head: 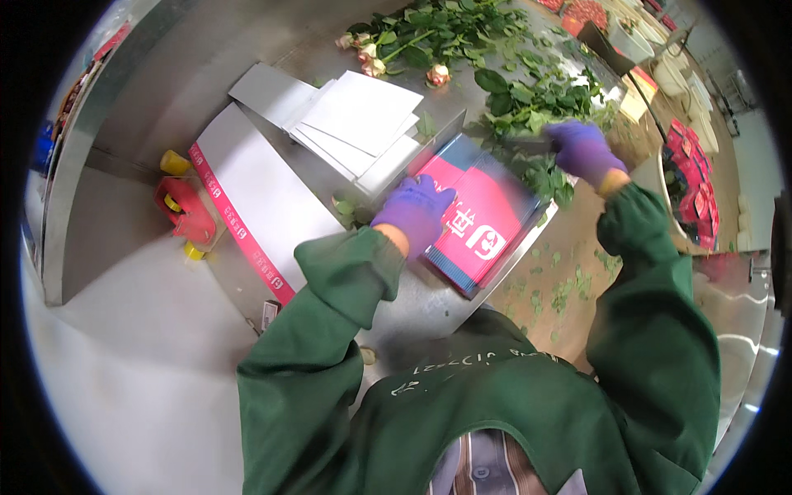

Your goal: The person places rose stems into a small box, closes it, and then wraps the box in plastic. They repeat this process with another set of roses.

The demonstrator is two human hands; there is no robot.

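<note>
My left hand (417,213), in a purple glove, rests on the left edge of a neat stack of pink and dark-blue printed packaging sheets (486,213). Its fingers are spread over the top sheet. The stack lies slanted on a metal surface, against an upright metal plate (445,133). My right hand (580,148), also purple-gloved, is beyond the stack's far right corner, over green foliage (532,102). It is blurred and its fingers look bent. A dark blurred strip reaches left from it; whether the hand grips it is hidden.
Left of the stack lie loose white sheets (365,114) and a long white sheet with a pink border (260,185). A red tape dispenser (185,207) stands beside them. Cut roses (371,59) lie at the back. Pink-wrapped bundles (693,179) stand in a bucket at right.
</note>
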